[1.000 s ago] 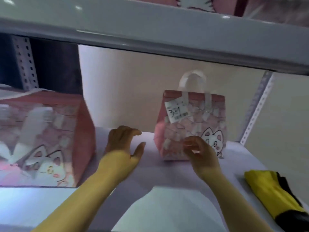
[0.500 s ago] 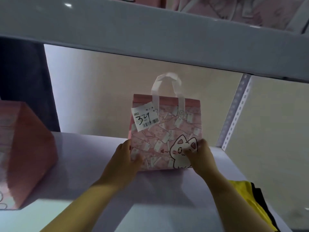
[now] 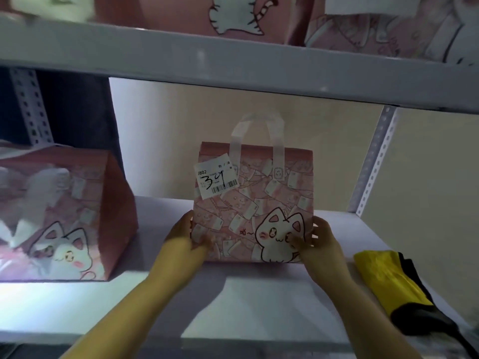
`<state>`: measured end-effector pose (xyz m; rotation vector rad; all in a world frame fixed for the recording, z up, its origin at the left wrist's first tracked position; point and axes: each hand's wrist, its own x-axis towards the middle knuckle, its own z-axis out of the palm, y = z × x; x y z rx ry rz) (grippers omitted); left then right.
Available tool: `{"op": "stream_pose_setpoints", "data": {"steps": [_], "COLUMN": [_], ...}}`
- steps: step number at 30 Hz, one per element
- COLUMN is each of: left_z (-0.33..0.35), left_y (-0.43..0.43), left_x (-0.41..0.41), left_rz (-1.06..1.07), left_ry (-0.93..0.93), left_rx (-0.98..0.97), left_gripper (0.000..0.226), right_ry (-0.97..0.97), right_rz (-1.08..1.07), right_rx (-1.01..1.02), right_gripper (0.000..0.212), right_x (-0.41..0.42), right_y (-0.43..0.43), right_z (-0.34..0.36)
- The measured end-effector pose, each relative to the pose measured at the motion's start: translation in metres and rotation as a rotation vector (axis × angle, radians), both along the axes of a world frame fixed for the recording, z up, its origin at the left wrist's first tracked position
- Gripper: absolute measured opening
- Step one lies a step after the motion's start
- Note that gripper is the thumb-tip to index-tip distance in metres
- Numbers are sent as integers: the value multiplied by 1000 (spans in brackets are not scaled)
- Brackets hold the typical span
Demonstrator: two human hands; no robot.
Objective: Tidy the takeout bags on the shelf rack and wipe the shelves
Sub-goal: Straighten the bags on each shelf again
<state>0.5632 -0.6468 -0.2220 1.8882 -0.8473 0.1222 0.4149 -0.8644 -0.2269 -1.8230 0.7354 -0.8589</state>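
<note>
A small pink takeout bag [image 3: 255, 203] with a cartoon cat, white handles and a paper tag marked 34 stands upright in the middle of the white shelf [image 3: 259, 301]. My left hand [image 3: 185, 238] grips its lower left corner. My right hand [image 3: 320, 240] grips its lower right corner, thumb on the cat print. A larger pink cat bag [image 3: 64, 216] stands at the left. A folded yellow and black cloth [image 3: 388, 281] lies on the shelf at the right.
The shelf above [image 3: 233, 63] overhangs close over the bag's handles and carries more pink bags [image 3: 233, 16]. Perforated metal uprights [image 3: 373, 161] stand at the back right and back left. A beige wall closes the back.
Both hands closed on the small bag's lower corners. The bag turned to face me squarely and now stands nearer the shelf's front.
</note>
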Motion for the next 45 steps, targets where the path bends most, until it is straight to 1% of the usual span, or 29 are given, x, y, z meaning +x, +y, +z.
{"op": "stream_pose_setpoints", "data": {"steps": [4,7,12,20,26,29,32,34,36,40,43,45], "left_z": [0,-3,-9,-10,-11,-10,-9,-8,-8,-10,-12,-17], "left_y": [40,67,99,118,119,122,131,139,147,166,181,191], "left_x": [-3,-5,-6,0,4,6,6,4,-1,-18,-33,-43], "left_rz": [-12,26,34,-22,4,26,29,22,20,4,-6,-18], "left_ry": [-54,-45,-60,-48,-14,-1,0,-9,-30,-76,-52,-18], "left_rx": [9,31,42,74,86,112,119,121,99,33,-21,-30], "left_gripper": [43,48,49,57,73,76,72,68,64,52,36,28], "right_ry": [-4,1,12,50,78,94,121,123,82,5,-20,-1], "right_rz": [17,33,55,60,56,39,10,-19,-39,-61,-13,42], "right_rx": [-35,-53,-62,-88,-73,-68,-84,-106,-122,-184,-213,-237], "right_gripper": [42,41,43,45,45,51,61,65,61,37,23,16], "right_x": [-13,-18,-21,-18,-15,-16,-21,-27,-36,-54,-63,-67], "right_y": [41,69,101,119,117,118,122,127,136,163,183,195], "right_z": [-2,-2,0,1,7,12,18,21,20,16,12,7]}}
